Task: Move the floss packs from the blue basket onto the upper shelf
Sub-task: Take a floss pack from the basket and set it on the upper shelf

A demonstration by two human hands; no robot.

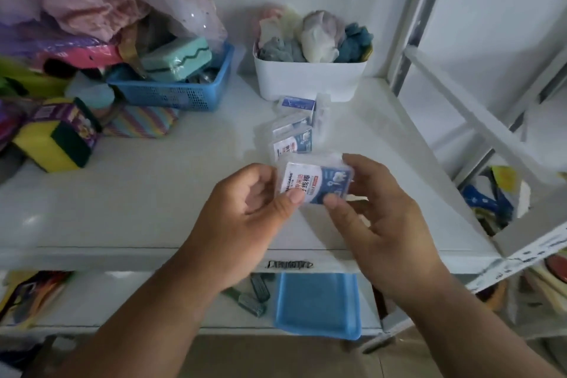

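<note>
A clear floss pack (316, 179) with a blue and white label is held just above the white upper shelf (153, 193). My left hand (242, 218) pinches its left edge with thumb and fingers. My right hand (380, 212) grips its right edge and lower corner. Behind it, a row of floss packs (294, 129) lies on the shelf, running back toward a white bin. A blue basket (317, 305) sits on the lower shelf below my hands, and its visible part looks empty.
A white bin (310, 77) of rolled cloths stands at the back of the shelf. A blue mesh basket (175, 92) with sponges, loose sponges (58, 138) and plastic bags crowd the left. The shelf's metal upright (414, 18) is at right. Small clips (254, 294) lie on the lower shelf.
</note>
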